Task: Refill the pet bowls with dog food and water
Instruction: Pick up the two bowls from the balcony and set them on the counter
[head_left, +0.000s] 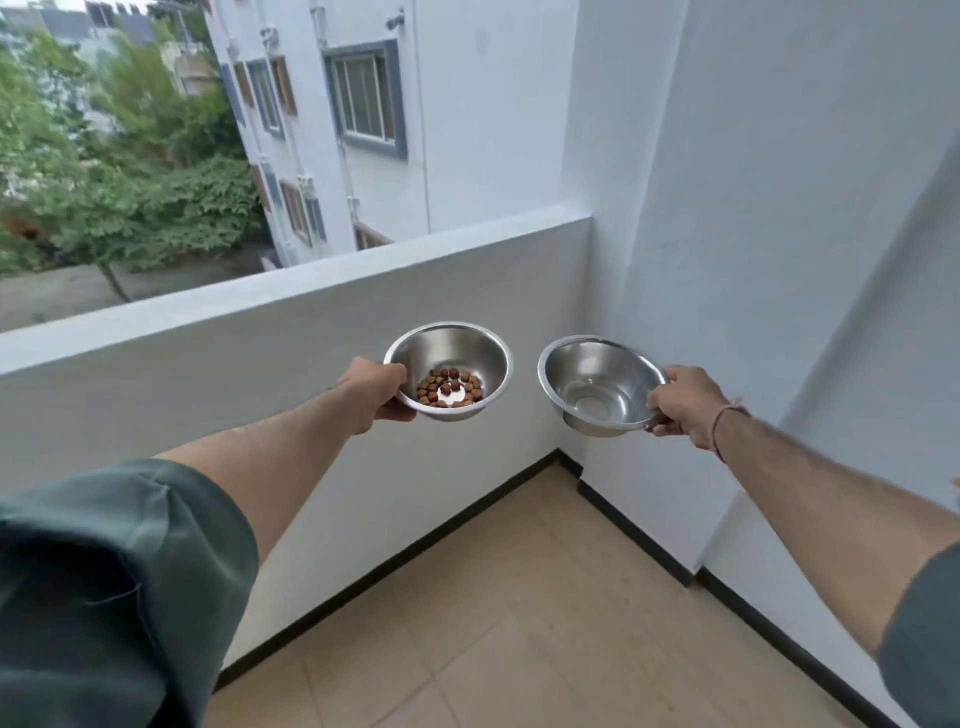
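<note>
Hands grip round steel bowls; left holds brown kibble.

Left bowl and right bowl: polished metal, glossy, reflective. Kibble: matt brown pellets. Parapet wall: matt white paint. Floor: smooth beige tiles. Sleeve: green cloth.

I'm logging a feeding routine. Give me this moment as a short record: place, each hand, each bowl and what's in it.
place: balcony, tiled floor, white parapet wall
left hand: grip on the rim of the kibble bowl
kibble bowl: steel, with a thin ring of brown kibble at the bottom, far from full
right hand: grip on the rim of the second bowl
second bowl: steel, no kibble; cannot tell if any water
position: both bowls held in the air, apart, tilted toward the camera
</note>
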